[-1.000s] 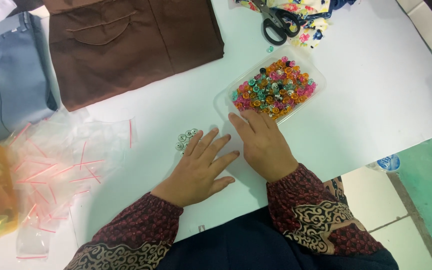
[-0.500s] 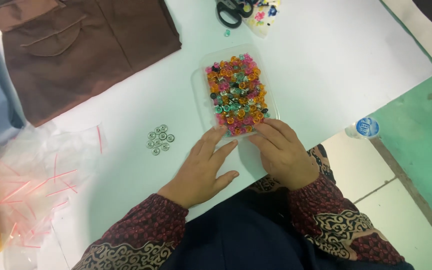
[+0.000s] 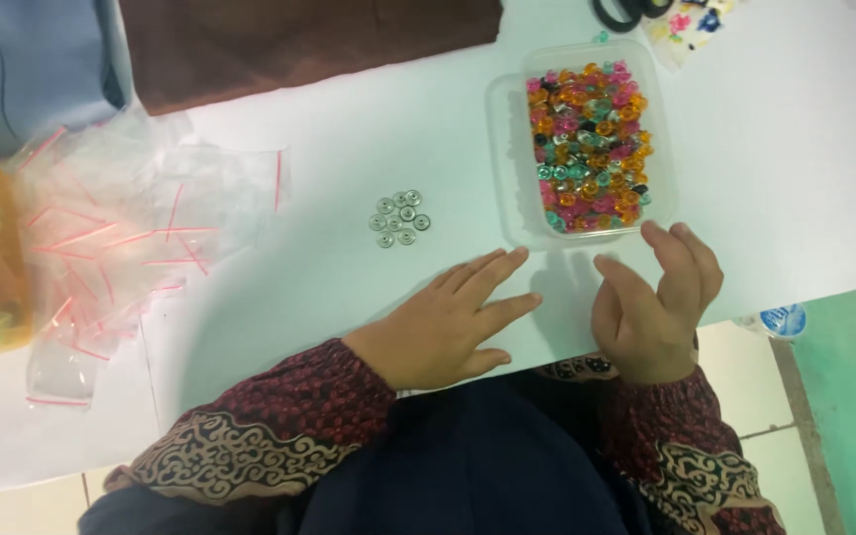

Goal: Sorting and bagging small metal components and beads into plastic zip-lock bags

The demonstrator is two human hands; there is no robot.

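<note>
Small cluster of silver buttons already set out on the white table, clear box of coloured ones still full just ahead, left hand flat and empty, right hand loosely curled holding nothing, little bags look unfilled.

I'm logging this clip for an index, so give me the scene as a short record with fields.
left hand: flat on the white table, palm down, empty
right hand: raised, fingers curled, beside the near end of the clear tray
tray contents: colourful beads
loose on table: cluster of small silver rings
left side: pile of clear zip bags
far edge: brown cloth, scissors
</note>
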